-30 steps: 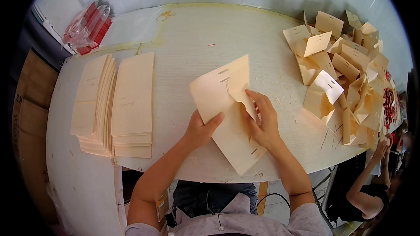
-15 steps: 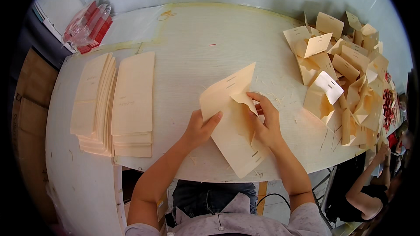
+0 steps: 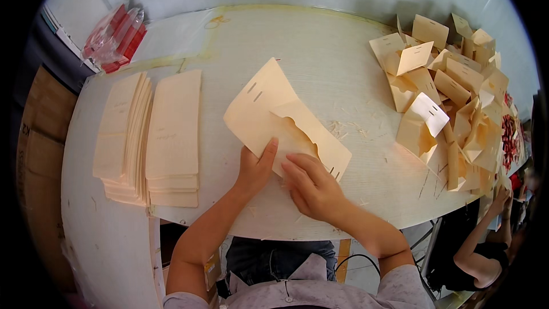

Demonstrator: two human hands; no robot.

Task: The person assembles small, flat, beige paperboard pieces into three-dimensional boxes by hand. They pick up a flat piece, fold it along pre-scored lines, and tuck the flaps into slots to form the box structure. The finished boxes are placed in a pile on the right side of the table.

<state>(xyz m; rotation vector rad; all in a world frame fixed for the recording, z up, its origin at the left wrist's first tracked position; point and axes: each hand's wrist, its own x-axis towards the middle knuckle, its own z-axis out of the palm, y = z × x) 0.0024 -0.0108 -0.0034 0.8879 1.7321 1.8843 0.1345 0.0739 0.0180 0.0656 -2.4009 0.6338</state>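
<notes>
A cream card sheet [image 3: 286, 103] lies slanted over the middle of the table. It has a wavy-edged cutout and short dark slots near both ends. My left hand [image 3: 255, 167] grips its near edge, thumb on top and the other fingers hidden beneath. Close beside it, my right hand [image 3: 314, 187] has curled fingers at the same edge, below the cutout; its fingertips are partly hidden. To the left stand two stacks of flat cream cards, one fanned [image 3: 117, 131] and one neater [image 3: 172, 129].
Folded cream cards [image 3: 457, 80] pile up at the right, with red pieces [image 3: 508, 137] behind them. Thin paper scraps [image 3: 343, 129] litter the table [image 3: 320, 40]. Red items in clear plastic [image 3: 117, 37] sit far left. Another person's arm [image 3: 477, 240] shows at lower right.
The card sheet has turned counterclockwise, its slotted far end swinging left. My right hand has left the cutout and come down and left to the near edge, close to my left hand.
</notes>
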